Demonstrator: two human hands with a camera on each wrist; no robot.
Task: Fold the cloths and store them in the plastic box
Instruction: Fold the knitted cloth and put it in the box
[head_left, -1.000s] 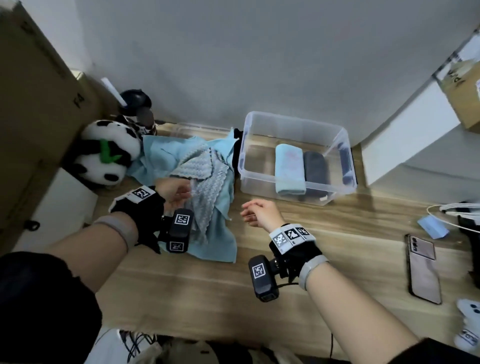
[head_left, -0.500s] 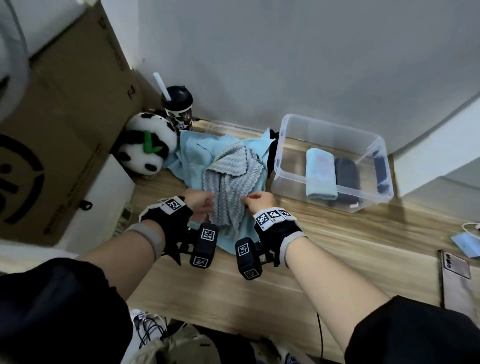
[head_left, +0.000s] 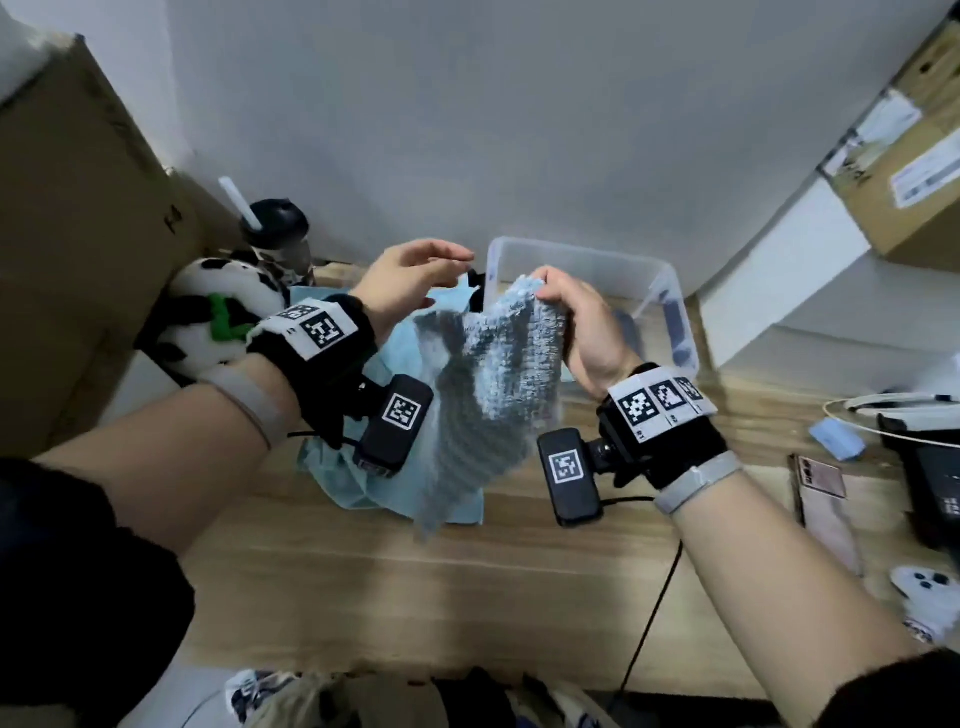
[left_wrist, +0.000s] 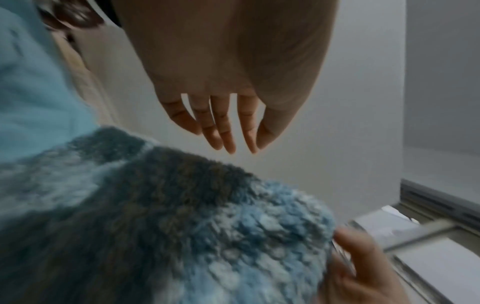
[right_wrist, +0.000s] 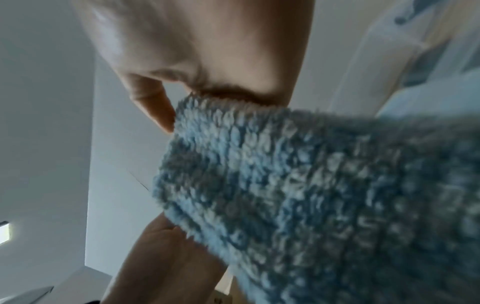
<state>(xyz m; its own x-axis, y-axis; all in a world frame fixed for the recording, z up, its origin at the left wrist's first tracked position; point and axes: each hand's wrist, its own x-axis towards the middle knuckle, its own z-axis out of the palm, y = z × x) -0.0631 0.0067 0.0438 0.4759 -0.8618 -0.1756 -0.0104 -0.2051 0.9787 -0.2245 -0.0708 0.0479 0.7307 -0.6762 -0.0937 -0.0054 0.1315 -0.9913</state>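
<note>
Fluffy blue-grey fabric now hangs in the air: the ribbed cloth (head_left: 493, 395) has been lifted off the pile since half a second ago, when both hands were still down on it at the table (head_left: 363, 561). The right hand (head_left: 582, 332) pinches its top corner, thumb against curled fingers, and that grip carries the whole weight, so the cloth drapes in a loose, twisted fall with its lowest corner just above the wood. The left hand (head_left: 410, 283) has come up too, but its grip is wide and holds nothing; the left wrist view shows straight, slightly spread fingers (left_wrist: 223, 131) hovering just beyond the cloth's upper edge, apart from it.

Underneath, a thin pale blue cloth (head_left: 363, 467) lies crumpled near the back edge of the table, just left of the plastic box (head_left: 670, 291), which stands against the wall. The box's contents are mostly hidden behind the raised cloth and hand.

My reading is that this cloth is being opened out before folding. The left hand likely needs to catch a second corner so the fabric hangs flat; held by one corner it stays twisted and cannot yet be folded neatly.
</note>
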